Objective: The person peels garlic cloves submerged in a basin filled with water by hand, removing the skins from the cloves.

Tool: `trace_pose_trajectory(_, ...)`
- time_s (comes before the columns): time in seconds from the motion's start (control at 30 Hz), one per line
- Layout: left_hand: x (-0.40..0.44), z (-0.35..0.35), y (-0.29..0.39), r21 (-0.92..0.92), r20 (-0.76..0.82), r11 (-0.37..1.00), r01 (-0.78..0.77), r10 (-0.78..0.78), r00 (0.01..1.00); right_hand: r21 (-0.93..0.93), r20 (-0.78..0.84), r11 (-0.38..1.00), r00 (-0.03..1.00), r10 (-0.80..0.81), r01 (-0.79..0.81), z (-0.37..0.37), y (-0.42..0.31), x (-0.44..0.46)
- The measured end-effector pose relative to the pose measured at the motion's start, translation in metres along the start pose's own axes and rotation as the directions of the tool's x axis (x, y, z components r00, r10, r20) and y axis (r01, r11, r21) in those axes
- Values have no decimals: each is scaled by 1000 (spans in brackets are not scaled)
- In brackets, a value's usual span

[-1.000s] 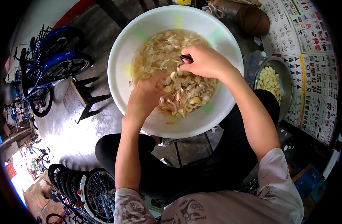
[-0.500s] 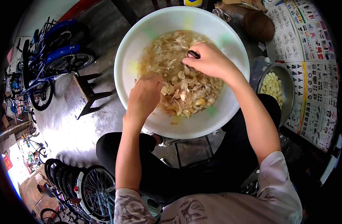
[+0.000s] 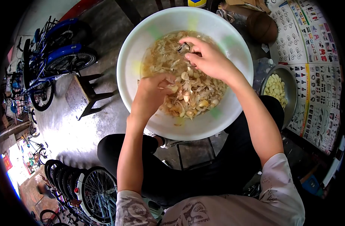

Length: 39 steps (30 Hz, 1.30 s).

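A large white basin (image 3: 129,90) stands before my knees, holding cloudy water, loose garlic skins (image 3: 161,56) and unpeeled garlic cloves (image 3: 202,103). Over its left side is my left hand (image 3: 153,92), fingers curled around a pale garlic clove (image 3: 174,89). My right hand (image 3: 208,60) is above the far middle of the basin. Its thumb and fingers close on a small dark tool with a frame-like end (image 3: 183,48); the exact kind is hard to make out. Peeled garlic cloves (image 3: 275,88) lie in a metal bowl (image 3: 291,101) to the right.
A wooden stool (image 3: 80,96) stands left of the basin. Bicycles (image 3: 67,56) are parked at the left and lower left. A brown ball (image 3: 262,28) and a plastic bottle (image 3: 263,66) sit at right, beside a printed sheet (image 3: 315,90). A person (image 3: 44,190) is far off, lower left.
My right hand has opened its grip somewhat and turned, so more of the dark tool shows. My left hand has shifted slightly right, its fingers less tightly curled.
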State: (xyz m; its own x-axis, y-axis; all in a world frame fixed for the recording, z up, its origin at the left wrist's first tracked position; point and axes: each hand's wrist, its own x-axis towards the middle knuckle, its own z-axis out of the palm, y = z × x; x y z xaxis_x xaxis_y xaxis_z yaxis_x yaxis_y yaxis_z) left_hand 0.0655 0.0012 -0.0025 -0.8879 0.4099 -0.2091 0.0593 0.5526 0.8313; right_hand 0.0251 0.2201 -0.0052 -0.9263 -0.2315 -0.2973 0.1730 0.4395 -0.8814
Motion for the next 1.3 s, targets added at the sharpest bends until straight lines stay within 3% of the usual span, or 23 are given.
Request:
trace_pose_trajectory(0.1, 2, 0, 10, -156, -20, 984, 88, -92, 996, -23, 25, 998, 998, -49, 50, 3, 2, -5)
trace_pose_trajectory(0.17, 5, 2, 4, -259, -122, 962, 82, -117, 986, -257, 230, 966, 971, 57, 4, 0, -12, -11)
trace_pose_trajectory(0.3, 6, -1, 6, -380, -134, 917, 118, -181, 974, -330, 268, 939, 963, -6, 97, 3, -12, -18)
trace_pose_trajectory(0.4, 5, -5, 14, -404, -135, 907, 121, -190, 973, -89, 299, 991, 952, -70, 101, 9, -3, -15)
trace_pose_trajectory(0.43, 5, -6, 16, -420, -153, 899, 128, -209, 966, -88, 299, 991, 952, -71, 101, 11, 0, -14)
trace_pose_trajectory(0.5, 5, -7, 17, -435, -173, 890, 133, -228, 958, 65, 228, 990, 964, -140, 128, 15, 1, -12)
trace_pose_trajectory(0.63, 2, -7, 14, -402, -210, 913, 65, -161, 964, 113, 244, 994, 969, -27, -1, 14, -4, -14)
trace_pose_trajectory(0.7, 0, -8, 15, -395, -220, 917, 49, -146, 964, 143, 187, 980, 968, -167, 141, 19, 8, -9)
trace_pose_trajectory(0.77, -1, -12, 22, -440, -176, 890, 123, -219, 960, 105, 185, 983, 969, -166, 148, 16, 7, -10)
trace_pose_trajectory(0.87, 1, -12, 13, -583, -172, 805, 108, -252, 952, 84, 153, 975, 964, -218, 208, 15, 7, -8)
trace_pose_trajectory(1.0, 2, -11, 12, -609, -180, 788, 90, -248, 952, 83, 108, 959, 954, -278, 270, 15, 5, -9)
trace_pose_trajectory(1.2, 3, -11, 13, -542, -138, 821, 178, -297, 945, 95, 154, 975, 965, -212, 199, 15, 2, -11)
trace_pose_trajectory(1.23, 4, -9, 7, -268, -242, 956, 122, -189, 952, 95, 154, 975, 965, -212, 199, 14, 0, -12)
trace_pose_trajectory(1.27, 4, -7, 2, 36, -307, 997, 69, -54, 950, 90, 180, 987, 972, -151, 137, 12, -3, -12)
trace_pose_trajectory(1.3, 6, -6, 0, 36, -307, 997, 69, -54, 950, 82, 205, 994, 975, -89, 74, 10, -5, -12)
